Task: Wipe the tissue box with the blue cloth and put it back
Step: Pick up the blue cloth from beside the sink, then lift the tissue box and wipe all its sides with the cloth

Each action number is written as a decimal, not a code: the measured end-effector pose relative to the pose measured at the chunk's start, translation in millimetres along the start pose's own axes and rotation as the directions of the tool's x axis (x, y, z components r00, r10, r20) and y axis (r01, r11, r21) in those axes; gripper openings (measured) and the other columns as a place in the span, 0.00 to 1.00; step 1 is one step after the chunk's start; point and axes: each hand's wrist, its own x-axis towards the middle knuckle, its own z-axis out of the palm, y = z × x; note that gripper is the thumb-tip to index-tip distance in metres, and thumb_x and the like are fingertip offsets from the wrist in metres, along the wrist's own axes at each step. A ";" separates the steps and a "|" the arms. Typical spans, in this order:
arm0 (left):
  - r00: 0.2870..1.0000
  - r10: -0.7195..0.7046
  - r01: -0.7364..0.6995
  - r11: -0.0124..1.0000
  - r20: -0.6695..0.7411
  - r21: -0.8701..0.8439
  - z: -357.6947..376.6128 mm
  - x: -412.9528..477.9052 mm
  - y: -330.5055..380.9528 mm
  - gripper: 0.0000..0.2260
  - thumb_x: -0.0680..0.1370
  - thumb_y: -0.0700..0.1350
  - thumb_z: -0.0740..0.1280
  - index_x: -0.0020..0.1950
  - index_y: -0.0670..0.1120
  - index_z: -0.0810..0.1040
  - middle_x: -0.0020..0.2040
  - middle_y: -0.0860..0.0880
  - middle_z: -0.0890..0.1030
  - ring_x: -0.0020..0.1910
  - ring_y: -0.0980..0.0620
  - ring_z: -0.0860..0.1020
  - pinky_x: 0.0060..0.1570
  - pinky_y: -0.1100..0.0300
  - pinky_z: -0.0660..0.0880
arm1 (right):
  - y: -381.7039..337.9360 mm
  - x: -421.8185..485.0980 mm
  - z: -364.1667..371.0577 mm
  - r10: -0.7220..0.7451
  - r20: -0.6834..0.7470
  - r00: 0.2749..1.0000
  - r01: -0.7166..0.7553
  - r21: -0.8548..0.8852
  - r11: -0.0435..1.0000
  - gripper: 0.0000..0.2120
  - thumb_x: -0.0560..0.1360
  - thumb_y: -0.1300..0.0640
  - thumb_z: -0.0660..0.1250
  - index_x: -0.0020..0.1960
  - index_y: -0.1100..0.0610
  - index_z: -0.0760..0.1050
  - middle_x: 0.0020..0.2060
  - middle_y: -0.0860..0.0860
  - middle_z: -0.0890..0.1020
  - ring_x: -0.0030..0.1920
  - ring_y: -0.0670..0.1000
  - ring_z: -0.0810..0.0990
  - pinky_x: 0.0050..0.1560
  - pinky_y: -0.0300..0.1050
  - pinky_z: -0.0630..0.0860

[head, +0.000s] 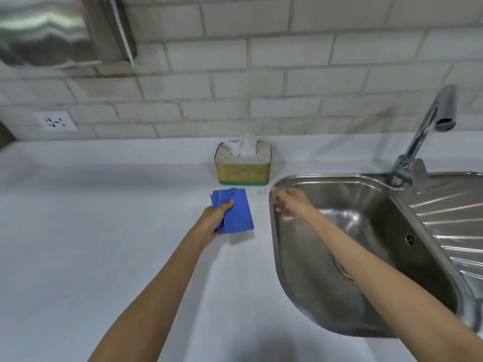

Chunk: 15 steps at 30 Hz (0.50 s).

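The tissue box (242,168) stands upright on the white counter near the tiled wall; it is yellowish with a green base, and white tissue sticks out of its top. The folded blue cloth (236,211) lies just in front of the box, and my left hand (214,218) grips its left side. My right hand (288,202) hovers blurred over the sink's left rim, to the right of the cloth, fingers apart and holding nothing. Neither hand touches the box.
A steel sink (366,184) with a drainboard fills the right side, its tap (428,126) rising at the back. A wall socket (55,121) sits at the left, below a metal appliance (52,30) on the wall. The white counter (91,218) stretches left.
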 end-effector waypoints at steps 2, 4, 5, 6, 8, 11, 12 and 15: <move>0.983 0.044 -0.050 0.998 -0.176 -0.029 -18.6 17.5 11.2 0.19 0.78 0.46 0.64 0.68 0.41 0.70 0.60 0.41 0.78 0.52 0.45 0.77 0.46 0.54 0.77 | -1.0 25.2 -11.1 -0.060 -0.095 0.994 0.059 -0.008 0.998 0.10 0.77 0.51 0.63 0.52 0.57 0.74 0.36 0.53 0.76 0.31 0.48 0.73 0.28 0.36 0.68; 0.949 0.076 -0.101 0.993 -0.307 -0.068 -30.7 35.7 24.9 0.19 0.79 0.44 0.63 0.69 0.40 0.69 0.59 0.40 0.77 0.51 0.45 0.75 0.44 0.53 0.76 | -3.6 49.6 -17.7 -0.111 -0.136 0.984 0.105 -0.052 0.993 0.16 0.78 0.51 0.62 0.59 0.61 0.73 0.45 0.56 0.77 0.39 0.51 0.76 0.36 0.39 0.71; 0.933 0.091 -0.122 0.990 -0.347 -0.068 -34.0 45.2 32.1 0.19 0.79 0.43 0.62 0.69 0.40 0.68 0.61 0.39 0.77 0.51 0.45 0.75 0.45 0.53 0.76 | -5.4 61.1 -19.0 -0.119 -0.141 0.983 0.110 -0.072 0.991 0.18 0.78 0.50 0.62 0.62 0.61 0.72 0.48 0.55 0.77 0.44 0.52 0.76 0.42 0.42 0.74; 0.920 0.110 -0.140 0.989 -0.377 -0.053 -35.9 55.1 38.8 0.19 0.79 0.43 0.62 0.69 0.40 0.68 0.63 0.38 0.76 0.51 0.45 0.75 0.46 0.52 0.75 | -7.3 72.4 -19.2 -0.117 -0.136 0.984 0.107 -0.079 0.991 0.20 0.77 0.49 0.61 0.64 0.60 0.71 0.50 0.55 0.77 0.46 0.53 0.76 0.48 0.45 0.74; 0.895 0.156 -0.171 0.985 -0.419 0.000 -36.4 75.9 50.9 0.18 0.79 0.43 0.60 0.69 0.40 0.67 0.65 0.37 0.75 0.51 0.46 0.74 0.45 0.54 0.74 | -12.0 92.3 -16.8 -0.101 -0.115 0.988 0.093 -0.070 0.993 0.23 0.77 0.47 0.61 0.68 0.58 0.69 0.54 0.56 0.76 0.51 0.54 0.76 0.55 0.48 0.72; 0.857 0.193 -0.183 0.981 -0.479 0.068 -33.1 108.4 65.5 0.17 0.80 0.43 0.60 0.66 0.38 0.69 0.64 0.35 0.76 0.50 0.46 0.73 0.48 0.54 0.71 | -16.2 116.7 -9.7 -0.076 -0.099 0.992 0.070 -0.066 0.995 0.25 0.77 0.44 0.59 0.70 0.55 0.66 0.65 0.57 0.74 0.61 0.58 0.75 0.57 0.49 0.72; 0.846 0.203 -0.179 0.979 -0.493 0.095 -31.8 118.9 68.7 0.17 0.80 0.44 0.60 0.66 0.37 0.69 0.63 0.35 0.76 0.50 0.45 0.74 0.48 0.53 0.71 | -16.0 122.8 -7.5 -0.074 -0.099 0.992 0.067 -0.070 0.995 0.26 0.77 0.44 0.59 0.71 0.55 0.65 0.67 0.57 0.73 0.63 0.58 0.75 0.59 0.49 0.72; 0.846 0.198 -0.154 0.980 -0.495 0.128 -27.8 144.8 75.0 0.18 0.79 0.47 0.61 0.65 0.37 0.70 0.62 0.35 0.77 0.51 0.42 0.76 0.50 0.50 0.72 | -13.2 135.9 -4.9 -0.078 -0.088 0.993 0.070 -0.095 0.993 0.26 0.77 0.42 0.57 0.71 0.54 0.66 0.68 0.56 0.72 0.65 0.58 0.74 0.67 0.54 0.69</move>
